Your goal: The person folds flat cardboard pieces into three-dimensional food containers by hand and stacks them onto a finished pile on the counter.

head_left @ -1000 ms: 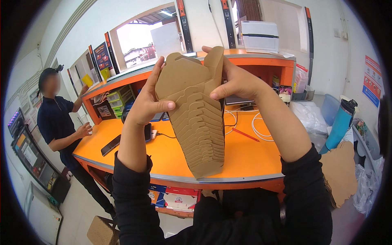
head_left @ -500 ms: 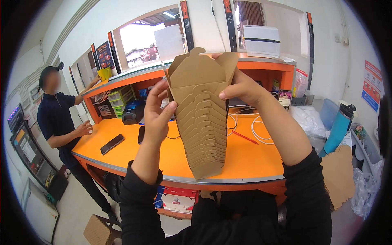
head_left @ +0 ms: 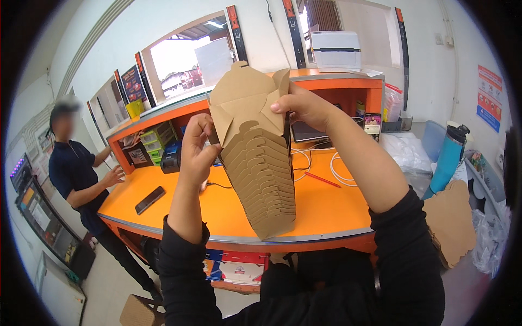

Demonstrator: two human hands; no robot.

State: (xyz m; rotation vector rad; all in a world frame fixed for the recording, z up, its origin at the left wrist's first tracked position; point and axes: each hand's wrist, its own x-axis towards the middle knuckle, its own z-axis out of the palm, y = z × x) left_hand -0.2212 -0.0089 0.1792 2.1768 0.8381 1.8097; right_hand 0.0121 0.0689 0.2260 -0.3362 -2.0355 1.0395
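Held up at chest height above the front edge of an orange counter (head_left: 326, 212): a nested stack of brown kraft-paper takeaway boxes (head_left: 261, 163), tall and tapering downward, lower tip hanging just over the counter's metal-trimmed front rim. Topmost box with flaps spread open at the stack's upper end.

Left hand (head_left: 197, 152) clasped on the stack's left side, fingers curled around the upper boxes near the open flaps. Right hand (head_left: 307, 106) pinching the top box at its right flap, thumb in front, fingers behind. Both forearms in black sleeves, rising from the lower edge.

On the counter, toward its left end: a black phone (head_left: 149, 199) lying flat. Near the middle, behind the stack: white cables (head_left: 340, 168) and a red pen (head_left: 322, 180). On the raised orange shelf at the back: a white printer (head_left: 335, 50) at the right end, green storage bins (head_left: 157, 136) beneath the shelf to the left.

Off the counter's right end: a teal water bottle (head_left: 449, 157), clear plastic bags (head_left: 405, 152), and a flat brown cardboard cutout (head_left: 451, 220) well apart from the stack.

Beyond the counter's left end: another person in a dark shirt (head_left: 73, 174), standing, one hand resting at the counter's edge.
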